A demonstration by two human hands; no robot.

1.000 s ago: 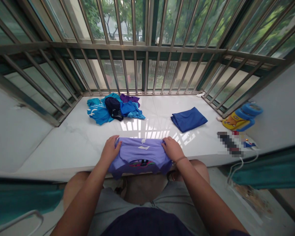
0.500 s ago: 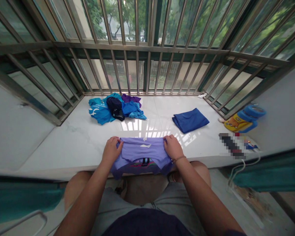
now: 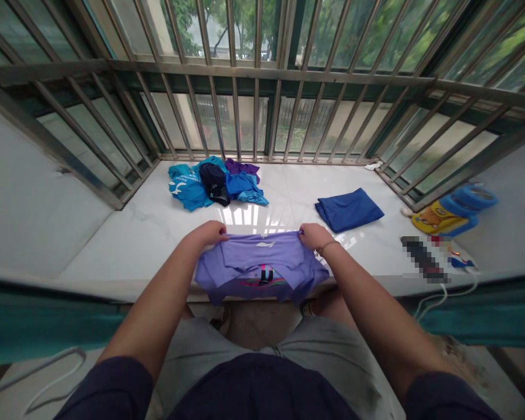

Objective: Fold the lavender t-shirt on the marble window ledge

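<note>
A light purple shirt [image 3: 262,262] lies partly folded at the near edge of the white marble sill [image 3: 149,233], its lower part hanging over the edge. My left hand [image 3: 207,233] pinches the shirt's far left corner. At the far right corner, my right hand [image 3: 315,235] grips the cloth in the same way. Both hands are closed on the fabric's far edge.
A heap of blue, black and purple clothes [image 3: 216,184] lies at the back left. A folded dark blue garment [image 3: 349,209] rests at the right. A yellow and blue toy [image 3: 450,213], a blurred-out item [image 3: 424,259] and a white cable [image 3: 437,297] sit at the far right. Metal window bars [image 3: 262,87] enclose the sill.
Both hands have moved from the shirt's sides to its far corners and pulled the far edge farther from me. The camera has tilted down a little.
</note>
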